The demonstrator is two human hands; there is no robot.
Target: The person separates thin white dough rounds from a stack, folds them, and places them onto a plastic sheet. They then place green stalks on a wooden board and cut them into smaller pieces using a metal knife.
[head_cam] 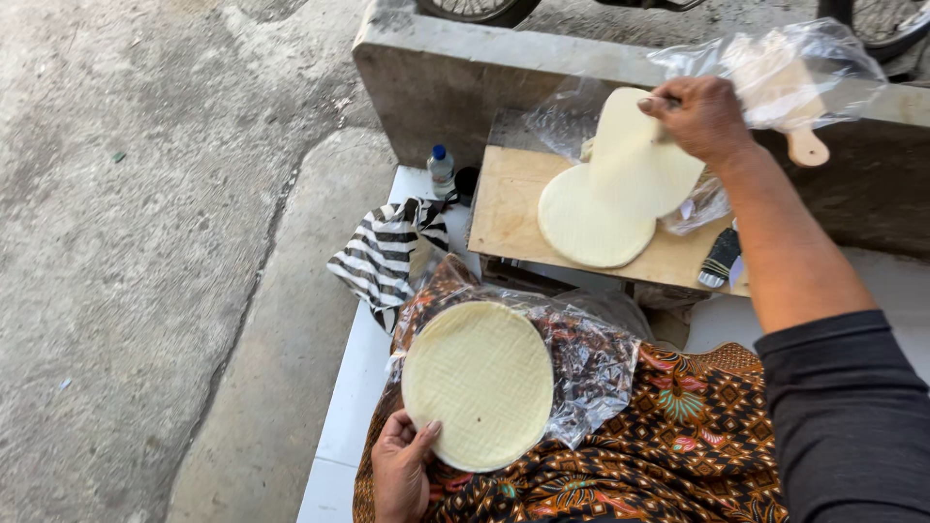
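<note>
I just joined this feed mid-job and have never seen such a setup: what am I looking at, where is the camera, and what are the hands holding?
There is no machine here: one camera sits on a person's head and looks down at their own two bare hands. The left hand grips the edge of a stack of thin round pale wafers in clear plastic, resting on a patterned batik cloth over the lap. The right hand lifts a single wafer above another wafer lying on a wooden board. Nearby are a striped bag and a small water bottle.
</note>
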